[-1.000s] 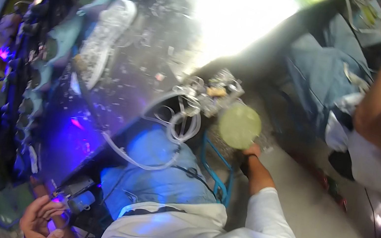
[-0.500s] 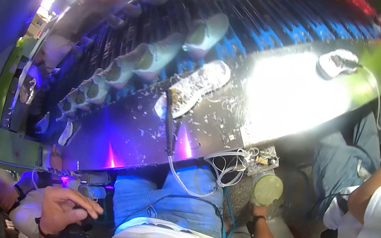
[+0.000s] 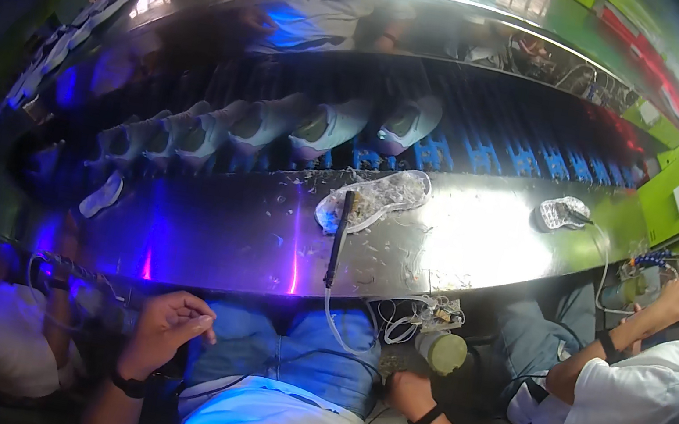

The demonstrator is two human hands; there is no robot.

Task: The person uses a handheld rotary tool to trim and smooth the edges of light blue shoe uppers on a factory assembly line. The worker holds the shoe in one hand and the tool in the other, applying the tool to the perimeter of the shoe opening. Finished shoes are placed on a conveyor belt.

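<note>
Lower left, the left hand (image 3: 165,328) half-curls its fingers around nothing visible; the right hand (image 3: 410,394), near the jar (image 3: 447,354), curls, its hold unclear. Mid-frame, the tool (image 3: 339,243) rests on the sole (image 3: 391,195), apparently for easy reach.

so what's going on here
Someone sits at a metal bench, left hand loosely curled before its edge with nothing visible in it, right hand near a yellowish round-topped container. A dark tool with a tube lies partly over a white shoe sole on the bench. Shoes line up beyond; a co-worker sits at right.
</note>
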